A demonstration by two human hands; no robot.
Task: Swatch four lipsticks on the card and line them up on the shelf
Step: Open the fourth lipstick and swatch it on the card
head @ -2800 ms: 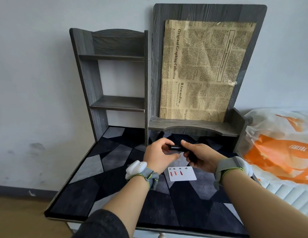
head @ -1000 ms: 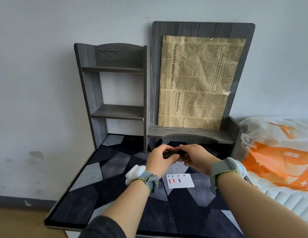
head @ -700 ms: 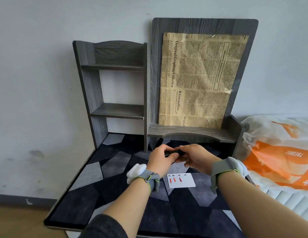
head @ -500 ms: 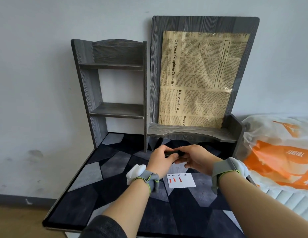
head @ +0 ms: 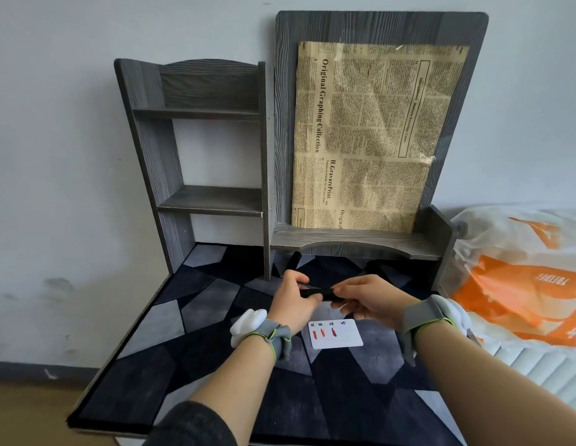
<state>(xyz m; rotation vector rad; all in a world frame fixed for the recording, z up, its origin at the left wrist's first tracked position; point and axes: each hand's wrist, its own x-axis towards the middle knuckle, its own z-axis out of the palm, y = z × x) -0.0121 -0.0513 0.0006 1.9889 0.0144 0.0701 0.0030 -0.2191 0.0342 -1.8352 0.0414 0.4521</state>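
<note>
Fingers [head: 295, 279] of our left hand [head: 291, 305] and right hand [head: 373, 300] pinch one slim black lipstick tube [head: 323, 294] by its ends, at twelve o'clock of the white rectangular card [head: 347, 337] bearing three red swatches [head: 323, 333], six o'clock of the grey wooden shelf [head: 354, 242].

Newsprint sheet [head: 376, 140], grey geometric mat [head: 199, 300], orange-white plastic bag [head: 521, 284], perhaps a radiator [head: 537, 365]

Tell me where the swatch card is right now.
Head view: the swatch card lies flat on the patterned mat, near centre, just below the left hand and right hand gripping a black lipstick.
</note>
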